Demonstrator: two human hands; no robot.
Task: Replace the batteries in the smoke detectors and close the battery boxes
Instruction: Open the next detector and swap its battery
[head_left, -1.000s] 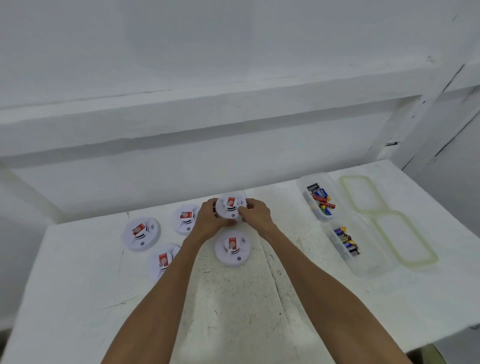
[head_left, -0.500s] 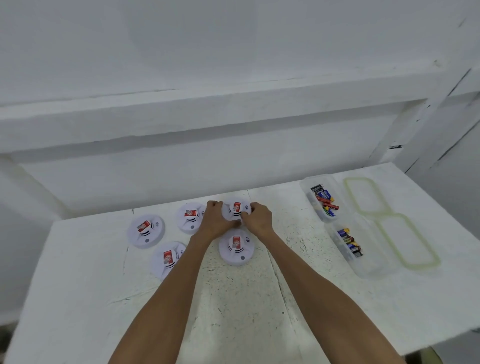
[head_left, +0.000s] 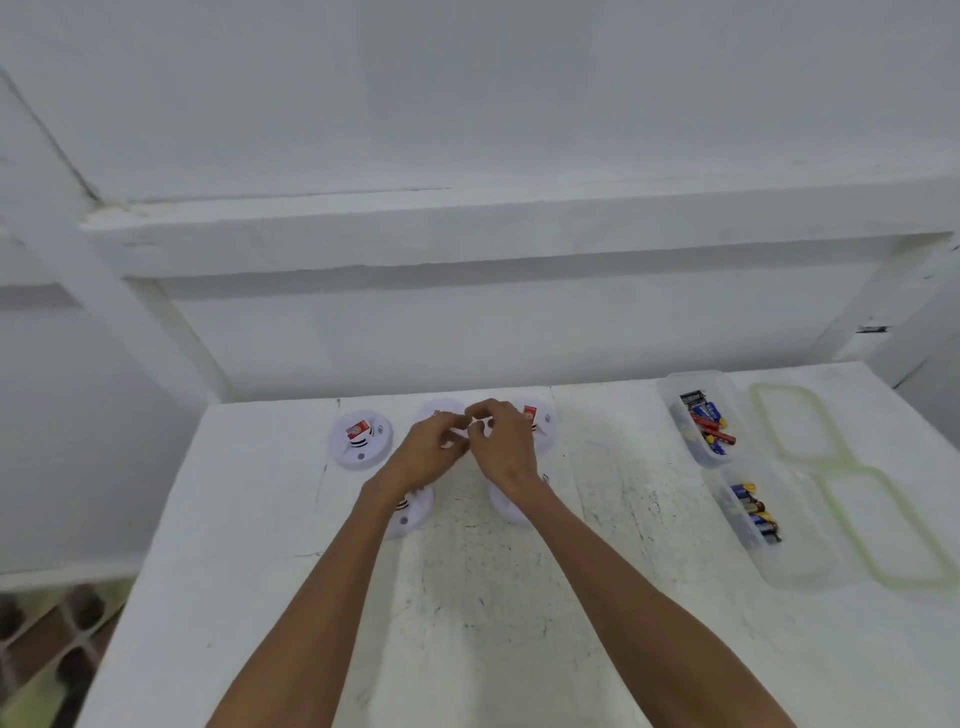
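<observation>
White smoke detector (head_left: 439, 413) beneath left hand (head_left: 428, 454), right hand (head_left: 504, 452); grip blurred.

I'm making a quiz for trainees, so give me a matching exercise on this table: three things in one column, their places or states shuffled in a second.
Column one:
1. leftmost smoke detector
2. far battery box
3. green-rimmed lids

Column two:
A. lying flat at the far right
B. holds red batteries among others
C. red and white block showing on top

Pairs: 1-C, 2-B, 3-A.
</observation>
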